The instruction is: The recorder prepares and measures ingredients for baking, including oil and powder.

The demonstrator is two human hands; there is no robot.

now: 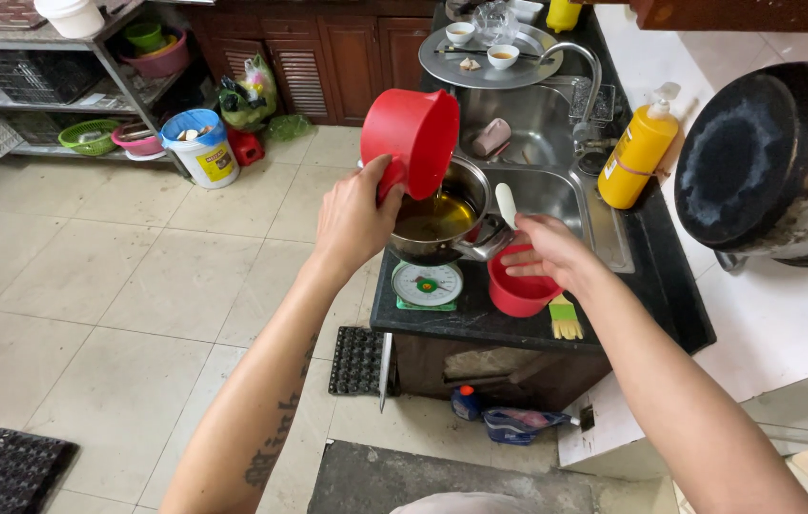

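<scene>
Black counter, two red cups, one pot

- Frame centre: the dark counter is crowded by a steel pot on a small scale and a red bowl.
- Right of centre: a yellow pump bottle blocks the sink's edge.
- Left half: open tiled floor.

Red cup in my left fingers, amber liquid in steel pot. Red bowl under my right. Scale: white dial, green base. Yellow bottle, black surface, yellow-green brush.
</scene>
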